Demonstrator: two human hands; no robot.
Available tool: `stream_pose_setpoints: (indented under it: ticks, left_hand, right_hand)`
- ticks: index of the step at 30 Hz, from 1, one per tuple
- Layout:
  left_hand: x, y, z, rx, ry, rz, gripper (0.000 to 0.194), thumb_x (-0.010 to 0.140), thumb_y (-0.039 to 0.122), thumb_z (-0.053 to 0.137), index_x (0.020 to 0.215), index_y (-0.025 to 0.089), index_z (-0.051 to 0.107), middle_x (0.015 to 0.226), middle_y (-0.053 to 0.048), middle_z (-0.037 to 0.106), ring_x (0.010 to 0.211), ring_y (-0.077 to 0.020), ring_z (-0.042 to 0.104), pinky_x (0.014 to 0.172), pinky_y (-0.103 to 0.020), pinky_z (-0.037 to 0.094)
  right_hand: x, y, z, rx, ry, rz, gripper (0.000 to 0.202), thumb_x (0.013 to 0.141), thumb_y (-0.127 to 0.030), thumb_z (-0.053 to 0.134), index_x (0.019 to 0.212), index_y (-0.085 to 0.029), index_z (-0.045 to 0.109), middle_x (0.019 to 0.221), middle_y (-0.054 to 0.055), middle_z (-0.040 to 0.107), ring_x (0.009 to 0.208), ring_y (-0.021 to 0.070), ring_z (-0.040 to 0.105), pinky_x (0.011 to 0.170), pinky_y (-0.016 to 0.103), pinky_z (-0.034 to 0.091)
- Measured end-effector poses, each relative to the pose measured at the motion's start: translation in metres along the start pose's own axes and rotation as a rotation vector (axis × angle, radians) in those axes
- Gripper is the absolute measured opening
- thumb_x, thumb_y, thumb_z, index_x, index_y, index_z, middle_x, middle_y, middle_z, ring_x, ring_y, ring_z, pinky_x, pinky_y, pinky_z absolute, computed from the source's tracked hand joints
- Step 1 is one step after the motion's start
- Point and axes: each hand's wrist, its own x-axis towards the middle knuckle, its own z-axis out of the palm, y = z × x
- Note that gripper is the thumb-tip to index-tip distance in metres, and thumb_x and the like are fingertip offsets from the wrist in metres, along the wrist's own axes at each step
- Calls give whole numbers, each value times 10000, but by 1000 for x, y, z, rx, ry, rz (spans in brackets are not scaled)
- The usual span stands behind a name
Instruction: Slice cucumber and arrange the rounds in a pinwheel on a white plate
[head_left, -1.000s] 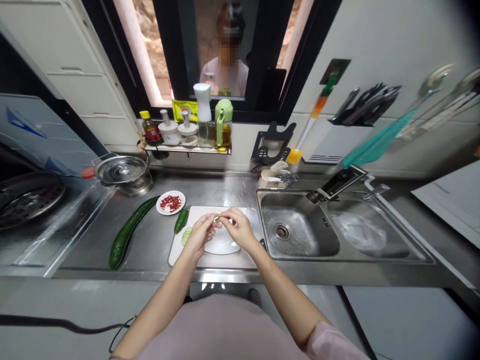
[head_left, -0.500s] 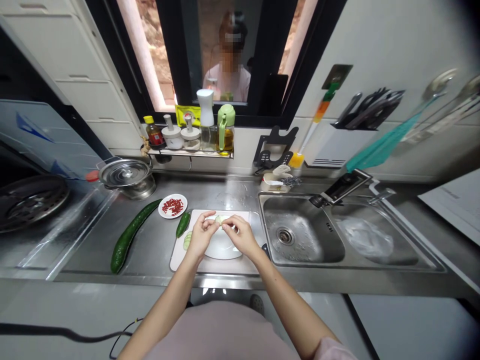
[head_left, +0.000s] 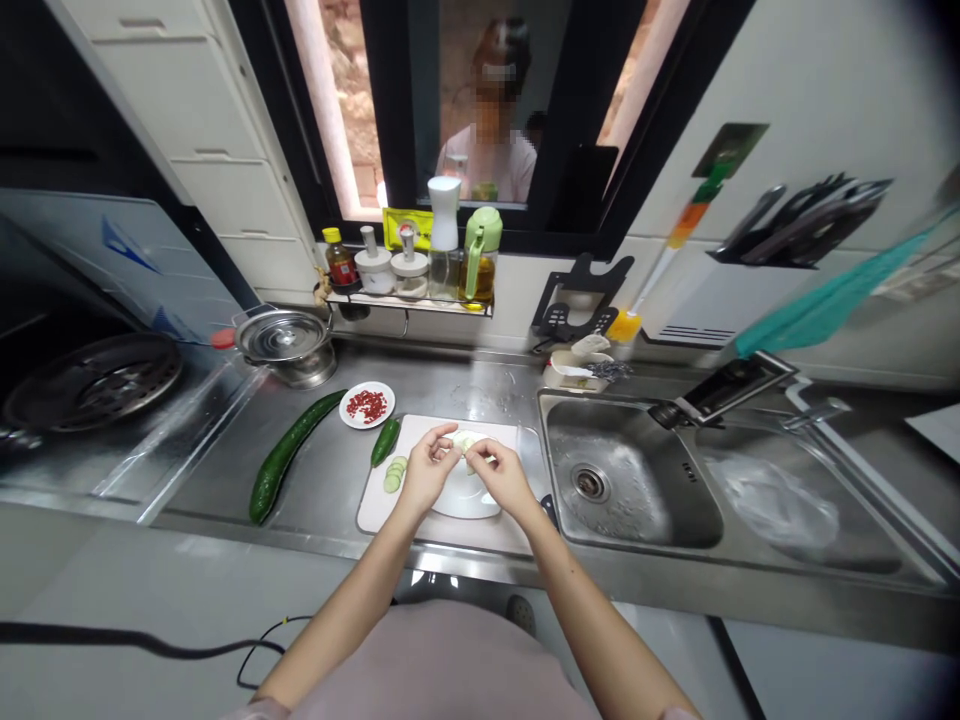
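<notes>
Over a white plate (head_left: 466, 500) my left hand (head_left: 430, 466) and my right hand (head_left: 501, 474) meet with bent fingers. Pale green cucumber slices (head_left: 466, 441) are pinched between their fingertips; the fingers partly cover them, and how many each hand holds is unclear. The plate rests on a pale cutting board (head_left: 373, 513). To the left of my left hand, a short overlapping row of cucumber slices (head_left: 394, 473) lies on the board. A cut piece of cucumber (head_left: 385, 442) sits at the board's upper left edge.
A long whole cucumber (head_left: 292, 460) and a small plate of chopped red chili (head_left: 367, 405) lie left of the board. On the right are a dark handle (head_left: 549, 508) and the steel sink (head_left: 630, 510). A condiment rack (head_left: 420, 302) hangs behind; a lidded steel pot (head_left: 300, 360) stands back left.
The view has swung left, so everything sits further right in the picture. Both hands stay together above the plate, fingertips on the cucumber slices, with only small finger movements.
</notes>
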Motion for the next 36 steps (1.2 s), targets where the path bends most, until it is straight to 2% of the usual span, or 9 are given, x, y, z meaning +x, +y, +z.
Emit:
stream_pose_setpoints:
  ticks: [8, 15, 21, 27, 33, 36]
  left_hand:
    - [1, -7, -2, 19, 12, 0, 394, 652, 261, 724, 1030, 160, 679, 769, 5, 578, 610, -78, 484, 633, -218, 402]
    - [2, -12, 0, 14, 15, -25, 402, 630, 272, 723, 1017, 171, 675, 752, 5, 581, 614, -89, 481, 628, -221, 402]
    - [2, -18, 2, 5, 24, -43, 379, 607, 288, 735, 962, 174, 665, 733, 6, 573, 625, -93, 491, 627, -219, 400]
    - [5, -30, 5, -41, 12, -82, 364, 597, 287, 726, 920, 180, 595, 652, 50, 531, 575, -75, 479, 596, -204, 380]
    - [17, -52, 15, -68, 14, -117, 343, 586, 284, 723, 867, 189, 552, 620, 54, 557, 598, -94, 531, 629, -216, 395]
    - [24, -68, 20, -10, 36, -150, 324, 576, 279, 726, 834, 186, 554, 592, 59, 553, 574, -93, 525, 616, -215, 383]
  right_hand:
    - [2, 1, 0, 53, -19, 60, 169, 750, -333, 590, 674, -183, 608, 666, 5, 609, 646, 139, 549, 611, 253, 440]
    - [3, 7, -1, 83, -74, 117, 128, 725, -295, 573, 659, -189, 599, 626, -6, 597, 608, 133, 547, 561, 241, 441]
    - [4, 14, -4, 139, -105, 212, 137, 706, -315, 588, 676, -181, 598, 602, -8, 590, 552, 120, 539, 479, 213, 413]
    - [6, 24, -11, 144, -154, 327, 224, 700, -393, 609, 748, -175, 584, 579, -17, 582, 499, 104, 533, 421, 179, 359]
    - [21, 52, -24, 48, -149, 247, 228, 672, -385, 649, 726, -169, 603, 557, -38, 556, 491, 96, 499, 455, 194, 383]
    - [29, 66, -31, -81, -126, 211, 178, 672, -336, 651, 702, -165, 617, 544, -43, 549, 497, 93, 480, 484, 200, 383]
